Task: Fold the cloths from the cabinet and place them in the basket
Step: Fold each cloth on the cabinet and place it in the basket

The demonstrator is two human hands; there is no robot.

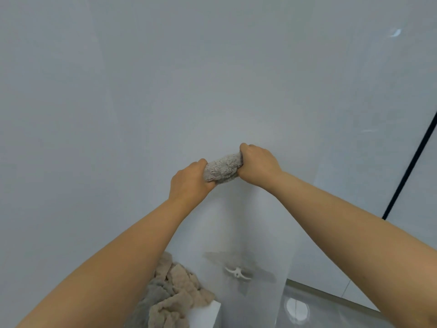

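A small fluffy grey cloth (222,170) is bunched up in the air in front of a pale wall. My left hand (189,183) grips its left end and my right hand (257,165) grips its right end, both with fingers curled round the fabric. Low in the view, under my left forearm, a heap of beige and grey fluffy cloths (175,297) lies on a white surface (205,313). No basket or cabinet is in view.
A pale grey wall (165,91) fills most of the view. A white hook-like fitting (237,273) sticks out of a white panel below my hands. A black vertical strip (406,169) runs at the right. Glossy grey floor (314,308) shows at the bottom right.
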